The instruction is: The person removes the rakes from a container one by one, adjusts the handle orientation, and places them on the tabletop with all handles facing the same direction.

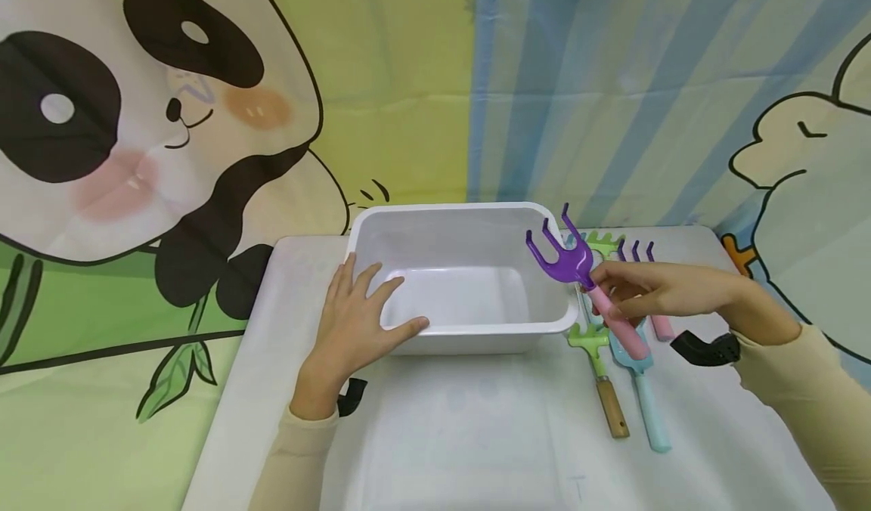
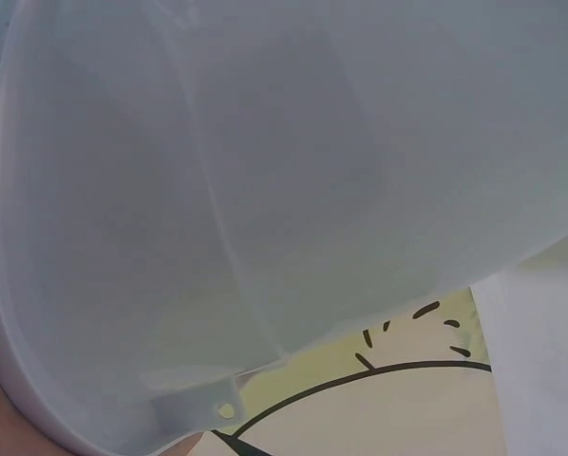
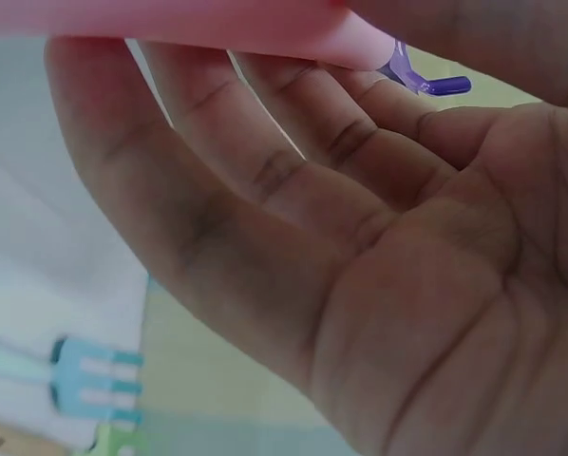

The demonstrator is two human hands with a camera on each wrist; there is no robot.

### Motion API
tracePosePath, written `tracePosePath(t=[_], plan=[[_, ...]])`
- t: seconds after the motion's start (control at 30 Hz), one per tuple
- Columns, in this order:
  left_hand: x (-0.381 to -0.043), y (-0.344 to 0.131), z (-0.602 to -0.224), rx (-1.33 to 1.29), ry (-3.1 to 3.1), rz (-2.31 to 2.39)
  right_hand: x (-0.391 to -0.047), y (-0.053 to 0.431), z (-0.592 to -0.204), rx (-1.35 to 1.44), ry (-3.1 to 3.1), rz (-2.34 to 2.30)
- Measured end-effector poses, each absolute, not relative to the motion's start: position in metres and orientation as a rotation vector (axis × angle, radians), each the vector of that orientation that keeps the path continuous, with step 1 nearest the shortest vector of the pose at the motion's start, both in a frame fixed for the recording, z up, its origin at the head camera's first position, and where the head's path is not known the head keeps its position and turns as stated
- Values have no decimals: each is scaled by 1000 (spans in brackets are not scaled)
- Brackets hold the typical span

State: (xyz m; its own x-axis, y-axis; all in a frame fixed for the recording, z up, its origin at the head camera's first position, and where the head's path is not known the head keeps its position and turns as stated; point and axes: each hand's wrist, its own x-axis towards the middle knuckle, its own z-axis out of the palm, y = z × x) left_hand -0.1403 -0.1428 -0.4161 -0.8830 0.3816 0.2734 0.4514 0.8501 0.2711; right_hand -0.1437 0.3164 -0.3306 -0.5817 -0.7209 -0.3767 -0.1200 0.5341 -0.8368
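Note:
A white plastic bin (image 1: pixel 476 339) stands on the table. My left hand (image 1: pixel 355 320) rests on its left front corner, fingers spread and thumb along the front rim. The left wrist view shows mostly the bin's smooth wall (image 2: pixel 293 171), with a bit of hand at the edge. To the right, my right hand (image 1: pixel 656 288) holds a small garden fork (image 1: pixel 573 264) by its pink handle (image 3: pixel 208 24), between thumb and fingertips. Its three purple prongs point up and left, over the bin's right rim.
Under the right hand lie more garden tools: a green rake (image 1: pixel 590 339) with a wooden handle, a light-blue tool (image 1: pixel 649 409), and another purple-pronged tool with a pink handle (image 1: pixel 662 328). A green rake head (image 1: pixel 602 243) lies further back. Behind the table hangs a cartoon-printed cloth (image 1: pixel 408 80).

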Motion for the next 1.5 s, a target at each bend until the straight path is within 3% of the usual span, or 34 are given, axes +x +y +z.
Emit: tracePosePath(t=[0.3, 0.7, 1.07, 1.5], plan=[[-138, -144, -417, -646, -2810, -482, -106, 366, -362, -641, 2014, -1197], [-137, -144, -419, -652, -2783, -476, -61, 418, -418, -325, 1989, -1313], [-138, -143, -420, -656, -2765, -484, -20, 449, -473, 34, 1860, -1388], [-139, -142, -418, -667, -2752, -491, 2, 471, -503, 242, 1774, -1419]])
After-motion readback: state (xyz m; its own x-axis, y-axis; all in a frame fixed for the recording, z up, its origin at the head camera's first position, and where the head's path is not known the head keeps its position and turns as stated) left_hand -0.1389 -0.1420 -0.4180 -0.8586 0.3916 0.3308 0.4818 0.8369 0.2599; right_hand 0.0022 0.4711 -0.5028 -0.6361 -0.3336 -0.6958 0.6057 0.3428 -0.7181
